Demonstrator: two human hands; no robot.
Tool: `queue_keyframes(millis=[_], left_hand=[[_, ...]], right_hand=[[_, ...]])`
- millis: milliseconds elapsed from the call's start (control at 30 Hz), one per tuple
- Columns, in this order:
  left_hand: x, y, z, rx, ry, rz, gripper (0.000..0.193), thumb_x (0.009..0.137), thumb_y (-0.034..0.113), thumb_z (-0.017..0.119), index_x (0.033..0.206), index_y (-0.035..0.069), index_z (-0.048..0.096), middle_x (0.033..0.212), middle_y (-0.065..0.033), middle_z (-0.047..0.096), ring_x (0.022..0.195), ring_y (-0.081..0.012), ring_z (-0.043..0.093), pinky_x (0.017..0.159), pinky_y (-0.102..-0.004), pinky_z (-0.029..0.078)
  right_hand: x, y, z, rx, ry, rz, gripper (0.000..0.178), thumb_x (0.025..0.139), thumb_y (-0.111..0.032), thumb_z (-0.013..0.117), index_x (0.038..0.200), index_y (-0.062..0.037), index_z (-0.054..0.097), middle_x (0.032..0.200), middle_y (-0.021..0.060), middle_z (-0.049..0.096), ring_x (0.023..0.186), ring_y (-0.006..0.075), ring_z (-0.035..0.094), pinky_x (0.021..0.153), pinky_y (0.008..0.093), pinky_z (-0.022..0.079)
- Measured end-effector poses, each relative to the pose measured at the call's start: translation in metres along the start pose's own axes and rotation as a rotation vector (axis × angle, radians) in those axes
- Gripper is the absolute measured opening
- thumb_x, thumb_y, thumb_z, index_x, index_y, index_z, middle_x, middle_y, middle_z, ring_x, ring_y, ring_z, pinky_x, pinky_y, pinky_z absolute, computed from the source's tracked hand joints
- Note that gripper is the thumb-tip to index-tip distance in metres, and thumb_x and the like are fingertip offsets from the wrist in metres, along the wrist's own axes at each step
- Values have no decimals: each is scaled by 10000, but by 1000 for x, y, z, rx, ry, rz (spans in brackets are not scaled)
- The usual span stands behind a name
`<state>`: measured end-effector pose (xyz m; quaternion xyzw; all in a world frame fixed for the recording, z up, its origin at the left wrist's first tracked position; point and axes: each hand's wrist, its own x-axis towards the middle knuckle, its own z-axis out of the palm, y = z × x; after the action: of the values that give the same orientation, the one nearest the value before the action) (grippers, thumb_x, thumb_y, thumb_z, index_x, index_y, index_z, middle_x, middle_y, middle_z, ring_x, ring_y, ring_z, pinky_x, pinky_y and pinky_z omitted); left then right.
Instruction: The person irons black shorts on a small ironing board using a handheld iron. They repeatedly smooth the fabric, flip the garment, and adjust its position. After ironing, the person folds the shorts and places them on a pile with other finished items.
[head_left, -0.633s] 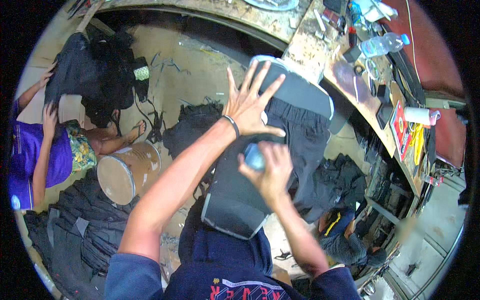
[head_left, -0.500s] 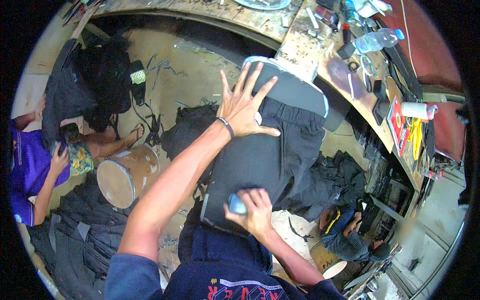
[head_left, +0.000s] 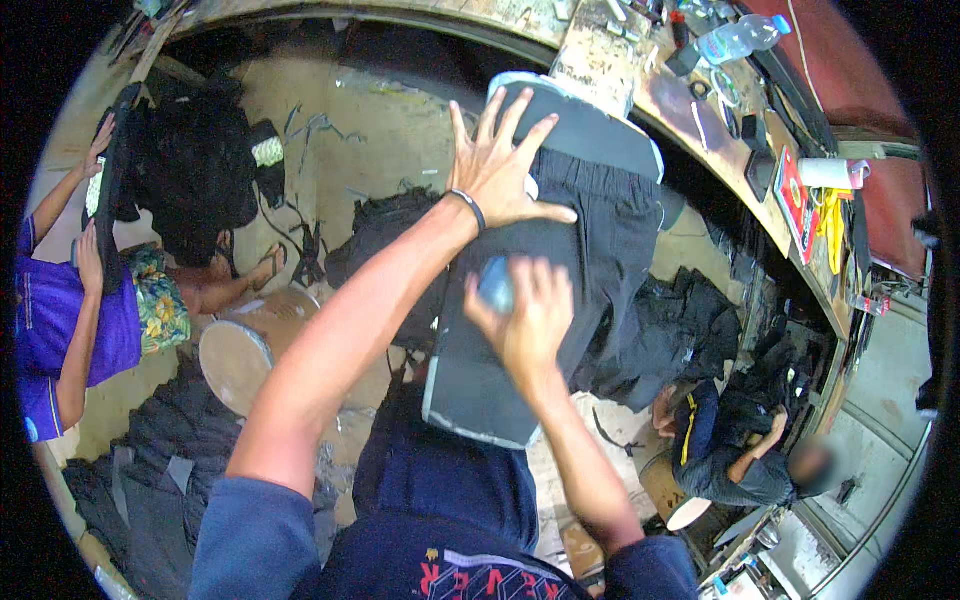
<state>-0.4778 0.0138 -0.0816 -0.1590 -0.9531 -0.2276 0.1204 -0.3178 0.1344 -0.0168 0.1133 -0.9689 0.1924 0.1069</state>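
Black trousers (head_left: 615,235) lie over a long padded board (head_left: 585,120) at the centre of the frame. The cloth is plain and dark, with a gathered elastic waistband at its upper end and loose folds bunched along its right side. The board is dull grey with pale, worn edges, and shows bare beyond the waistband. I can't tell where the cloth ends lower down.

The waistband end points to the top of the frame. The long axis of both trousers and board runs nearly upright, leaning a little right at the top, with the board's lower end at the wearer's lap.

The person's left hand (head_left: 500,185) lies flat across the waistband's left part, fingers spread wide and pointing up toward the board's upper end, thumb stretched right over the cloth. The right hand (head_left: 535,310) is below it, gripping a small blue-grey block (head_left: 496,285) between thumb and fingers. The block sits at the hand's upper left, above the middle of the cloth; blur hides its exact shape and whether it touches.

At the left edge, a co-worker in purple (head_left: 85,325) handles dark cloth; a wooden workbench (head_left: 685,100) curves across the upper right.
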Motion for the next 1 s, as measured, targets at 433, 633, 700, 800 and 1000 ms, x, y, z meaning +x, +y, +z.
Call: queue_keyframes(millis=[433,633,700,800,1000], left_hand=[[-185,26,-17,-885,-20,-567,684,1094,373,682,1554,-79,451,1526,-185,597,1376,-249,563,1201,-371,410],[-358,133,-116,-816,-688,-817,694,1047,348,733,1563,-17,447,1448,-192,640,1359,-293,602,1192,-433,453],[-401,173,-143,-801,-922,-501,685,1007,298,777,1549,-4,486,1431,-178,672,1371,-301,613,1189,-450,459],[-398,210,-112,-1037,-1083,-346,750,1026,321,751,1605,-22,419,1500,-259,624,1438,-351,573,1218,-459,424],[-340,271,82,-883,-890,-365,1145,983,546,776,1741,57,71,1682,-337,376,1528,-395,475,1254,-497,401]], right_hand=[[-35,189,-15,748,-385,596,582,1076,-528,522,1305,-35,731,1359,162,706,1277,278,626,1143,420,457],[-276,115,-49,1027,-691,679,728,1047,-528,587,1545,-1,521,1411,258,684,1335,344,644,1149,449,474],[-348,92,-103,823,-906,926,759,1029,-552,619,1550,-5,545,1478,246,661,1395,373,608,1183,436,445],[-419,103,-172,776,-621,1445,713,1035,-527,650,1504,7,586,1456,242,670,1387,317,602,1196,404,412],[-434,263,-163,587,198,1301,841,1032,-504,703,1611,37,424,1475,293,636,1375,359,607,1174,428,435]])
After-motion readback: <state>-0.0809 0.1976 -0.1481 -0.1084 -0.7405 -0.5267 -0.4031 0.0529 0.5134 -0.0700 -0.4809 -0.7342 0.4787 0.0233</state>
